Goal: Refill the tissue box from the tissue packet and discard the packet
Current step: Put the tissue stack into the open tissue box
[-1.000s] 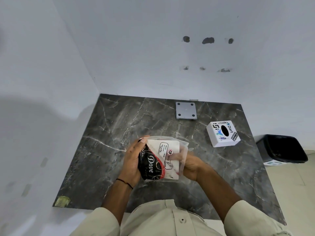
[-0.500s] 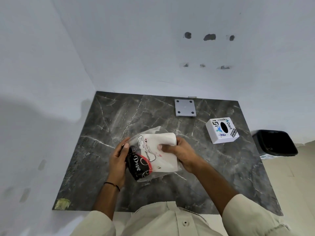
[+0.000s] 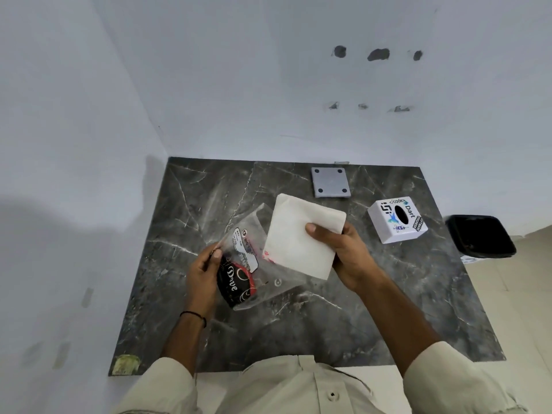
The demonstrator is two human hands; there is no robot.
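Observation:
A clear plastic tissue packet (image 3: pixel 254 264) with a black and red printed end is held above the dark marble table (image 3: pixel 388 309). My left hand (image 3: pixel 203 273) grips its left side. A white stack of tissues (image 3: pixel 298 234) sticks mostly out of the packet's open right end, with my right hand (image 3: pixel 343 252) shut on its right edge, thumb on top. The white tissue box (image 3: pixel 397 219), with stickers and a dark oval slot on top, stands at the table's right, apart from both hands.
A black bin (image 3: pixel 481 237) sits on the floor just beyond the table's right edge. A grey square plate (image 3: pixel 330 182) with four holes lies near the back wall. White walls close off the back and left side.
My right hand has drawn the tissue stack up and to the right, mostly out of the packet. My left hand has kept hold of the packet, which now looks slack and nearly empty.

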